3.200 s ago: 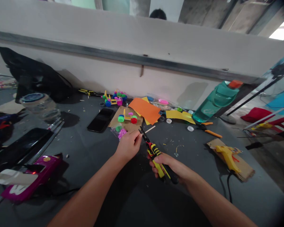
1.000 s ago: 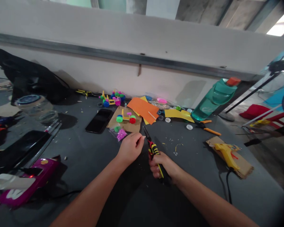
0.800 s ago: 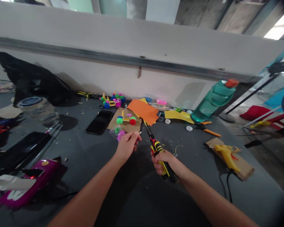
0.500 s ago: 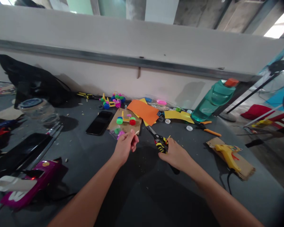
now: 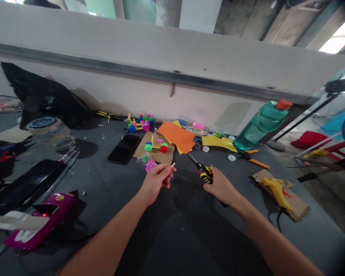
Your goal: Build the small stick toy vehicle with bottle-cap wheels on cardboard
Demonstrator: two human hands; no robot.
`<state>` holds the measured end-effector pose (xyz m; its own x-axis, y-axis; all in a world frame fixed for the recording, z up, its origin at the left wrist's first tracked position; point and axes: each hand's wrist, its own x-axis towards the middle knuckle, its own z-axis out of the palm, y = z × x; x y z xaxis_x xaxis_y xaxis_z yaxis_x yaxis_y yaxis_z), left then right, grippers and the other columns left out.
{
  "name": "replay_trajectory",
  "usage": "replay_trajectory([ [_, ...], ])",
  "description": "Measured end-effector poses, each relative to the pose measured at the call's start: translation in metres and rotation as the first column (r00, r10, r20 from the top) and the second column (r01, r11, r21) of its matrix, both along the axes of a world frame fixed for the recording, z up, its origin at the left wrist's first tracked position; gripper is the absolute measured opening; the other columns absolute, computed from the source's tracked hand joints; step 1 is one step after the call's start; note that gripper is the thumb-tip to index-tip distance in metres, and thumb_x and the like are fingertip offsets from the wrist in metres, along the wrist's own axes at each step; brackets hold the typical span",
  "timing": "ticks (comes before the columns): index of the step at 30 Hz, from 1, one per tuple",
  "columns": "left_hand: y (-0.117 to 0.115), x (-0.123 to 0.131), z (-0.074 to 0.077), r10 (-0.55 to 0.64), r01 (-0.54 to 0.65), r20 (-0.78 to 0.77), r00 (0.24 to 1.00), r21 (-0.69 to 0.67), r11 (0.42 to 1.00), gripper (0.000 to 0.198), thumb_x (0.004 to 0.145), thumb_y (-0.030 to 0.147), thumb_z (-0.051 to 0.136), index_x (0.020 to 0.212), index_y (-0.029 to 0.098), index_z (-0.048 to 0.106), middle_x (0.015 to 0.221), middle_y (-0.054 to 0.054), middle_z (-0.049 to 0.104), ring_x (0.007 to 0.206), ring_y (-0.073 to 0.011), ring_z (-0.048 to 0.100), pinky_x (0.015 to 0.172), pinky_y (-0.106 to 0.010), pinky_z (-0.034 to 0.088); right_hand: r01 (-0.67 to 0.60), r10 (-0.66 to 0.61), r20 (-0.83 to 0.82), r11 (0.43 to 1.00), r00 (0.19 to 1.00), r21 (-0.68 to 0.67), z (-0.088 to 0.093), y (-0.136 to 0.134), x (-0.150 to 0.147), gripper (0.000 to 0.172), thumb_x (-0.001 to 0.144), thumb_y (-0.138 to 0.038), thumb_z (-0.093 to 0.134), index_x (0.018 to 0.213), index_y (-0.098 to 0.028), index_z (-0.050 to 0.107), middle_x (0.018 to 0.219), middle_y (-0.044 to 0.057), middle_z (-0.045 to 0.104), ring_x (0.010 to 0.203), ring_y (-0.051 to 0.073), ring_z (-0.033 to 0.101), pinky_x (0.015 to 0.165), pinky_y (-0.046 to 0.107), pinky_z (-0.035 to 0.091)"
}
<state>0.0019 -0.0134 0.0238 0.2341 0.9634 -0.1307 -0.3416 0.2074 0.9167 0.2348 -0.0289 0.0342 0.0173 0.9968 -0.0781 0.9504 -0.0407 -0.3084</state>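
Observation:
A short pale stick point(image 5: 173, 165) is pinched between the thumb and fingers of my left hand point(image 5: 158, 179); its tip pokes out to the right. My right hand point(image 5: 222, 186) is closed round the black-and-yellow handles of a pair of scissors point(image 5: 202, 170), whose blades point away and to the left, towards an orange sheet point(image 5: 176, 136). Beyond my left hand, a small yellow-framed model with coloured bottle-cap wheels point(image 5: 156, 145) sits on a piece of brown cardboard point(image 5: 168, 156). A little plastic bag with purple and green bits point(image 5: 150, 165) lies just behind that hand.
A black phone point(image 5: 124, 148) lies left of the cardboard. A yellow glue gun point(image 5: 278, 193) rests on cardboard at the right, near orange-handled pliers point(image 5: 257, 163) and a teal bottle point(image 5: 260, 126). At the left are a purple power strip point(image 5: 57, 203) and a clear jar point(image 5: 50, 132).
Both hands have shifted a little to the right, carrying the stick and the scissors. The scissor blades look closer together. The camera view has moved slightly.

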Motion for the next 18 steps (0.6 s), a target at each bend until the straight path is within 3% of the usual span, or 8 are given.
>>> replay_trajectory([
  [4,0.005,0.008,-0.009,0.025,-0.025,-0.058,0.998,-0.010,1.000,0.022,0.072,0.035,0.064,0.079,0.014,0.062,0.064,0.001,0.050,0.052,-0.0064,0.044,0.044,-0.019,0.042,-0.091,0.100,-0.132,0.993,0.986,0.070,0.007,-0.004,-0.012,0.036,0.065,-0.018,0.047,0.100,-0.014,0.047,0.094,0.011,0.057,0.086,0.022,0.054,0.071,0.029,0.039],
  [10,0.008,0.014,-0.014,0.066,-0.066,-0.091,0.994,0.006,0.998,0.023,0.074,0.038,0.061,0.076,0.016,0.055,0.066,0.001,0.052,0.054,-0.0080,0.046,0.042,-0.019,0.044,-0.164,0.184,-0.078,0.964,0.980,0.211,-0.001,-0.008,-0.032,0.040,0.065,-0.019,0.048,0.104,-0.013,0.046,0.095,0.012,0.058,0.088,0.024,0.055,0.076,0.034,0.040],
  [18,0.008,0.018,-0.014,0.069,-0.048,-0.209,0.975,0.103,0.993,0.022,0.077,0.038,0.057,0.081,0.018,0.052,0.065,0.002,0.052,0.051,-0.0081,0.046,0.042,-0.020,0.045,-0.189,0.190,0.015,0.958,0.982,0.215,-0.007,-0.015,-0.030,0.031,0.067,-0.024,0.049,0.097,-0.015,0.045,0.085,0.010,0.058,0.077,0.023,0.056,0.067,0.032,0.039],
])
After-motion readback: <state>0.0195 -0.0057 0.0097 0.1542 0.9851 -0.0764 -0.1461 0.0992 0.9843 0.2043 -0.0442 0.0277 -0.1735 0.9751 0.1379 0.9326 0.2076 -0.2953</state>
